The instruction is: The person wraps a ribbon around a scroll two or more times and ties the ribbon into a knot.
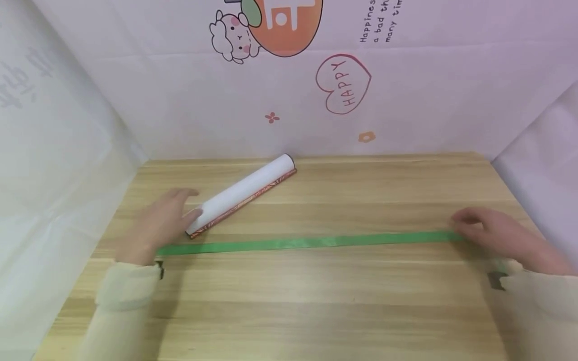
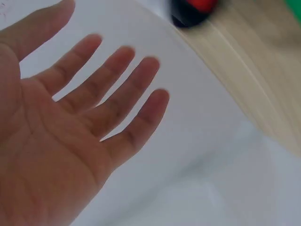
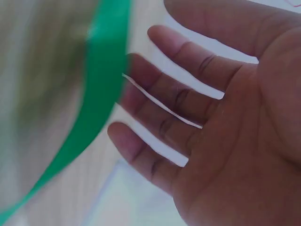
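Note:
A green ribbon [image 1: 307, 243] lies stretched nearly straight across the wooden table. Above it, towards the left, rests a white rolled sheet [image 1: 244, 193] with a red patterned edge, set at a slant. My left hand [image 1: 160, 220] is by the lower end of that roll, blurred, its thumb close to the white surface; in the left wrist view the fingers [image 2: 134, 117] are spread and hold nothing. At the ribbon's right end is my right hand [image 1: 501, 238]. The right wrist view has its fingers loosely extended beside the ribbon [image 3: 106, 66], not curled round it.
White printed cloth [image 1: 203, 110] stands behind the table [image 1: 316, 306], with more white cloth along the left [image 1: 54, 150] and right sides. A dark clip-like piece [image 1: 496, 281] shows at the right cuff.

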Demonstrator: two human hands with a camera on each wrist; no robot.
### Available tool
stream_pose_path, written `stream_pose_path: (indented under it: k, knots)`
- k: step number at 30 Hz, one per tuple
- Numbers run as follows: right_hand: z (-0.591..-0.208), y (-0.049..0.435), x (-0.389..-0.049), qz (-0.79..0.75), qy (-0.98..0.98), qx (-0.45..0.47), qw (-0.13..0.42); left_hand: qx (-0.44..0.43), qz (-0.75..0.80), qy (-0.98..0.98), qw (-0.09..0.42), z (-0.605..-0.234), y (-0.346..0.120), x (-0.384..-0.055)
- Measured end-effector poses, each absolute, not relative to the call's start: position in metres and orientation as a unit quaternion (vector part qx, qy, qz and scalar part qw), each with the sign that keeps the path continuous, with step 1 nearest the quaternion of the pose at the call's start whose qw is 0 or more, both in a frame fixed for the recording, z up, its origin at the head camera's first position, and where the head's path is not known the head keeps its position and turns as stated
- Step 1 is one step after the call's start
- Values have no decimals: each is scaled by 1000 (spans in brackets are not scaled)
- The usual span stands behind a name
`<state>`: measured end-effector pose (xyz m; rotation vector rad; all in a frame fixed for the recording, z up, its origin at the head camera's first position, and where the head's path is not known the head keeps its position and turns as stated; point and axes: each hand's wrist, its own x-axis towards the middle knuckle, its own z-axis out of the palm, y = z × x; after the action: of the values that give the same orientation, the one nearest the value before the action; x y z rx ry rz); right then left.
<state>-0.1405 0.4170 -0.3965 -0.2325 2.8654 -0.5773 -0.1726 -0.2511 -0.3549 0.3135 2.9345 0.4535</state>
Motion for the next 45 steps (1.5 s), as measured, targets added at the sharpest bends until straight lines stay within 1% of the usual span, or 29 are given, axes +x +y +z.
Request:
stream_pose_path:
  k: [2,6,12,18,33,41,45]
  knots:
    - [-388,406,-142,-205,969,-69,123,111,151,980,73,-357,-231,-182]
    - [-373,381,-147,-230,962,-68,132,98,165,978,87,-372,-207,-196]
    - [-358,348,-157,-271,950,-79,132,56,184,976,100,-391,-191,-203]
    - [-358,331,-164,-275,948,-88,132,35,189,976,100,-394,-183,-203]
    - [-368,324,-169,-271,947,-101,142,31,198,977,68,-395,-189,-201]
    - [-367,315,-169,-271,946,-113,138,66,191,979,38,-391,-187,-202]
    - [-369,301,-172,-267,947,-136,117,98,188,977,12,-384,-183,-200]
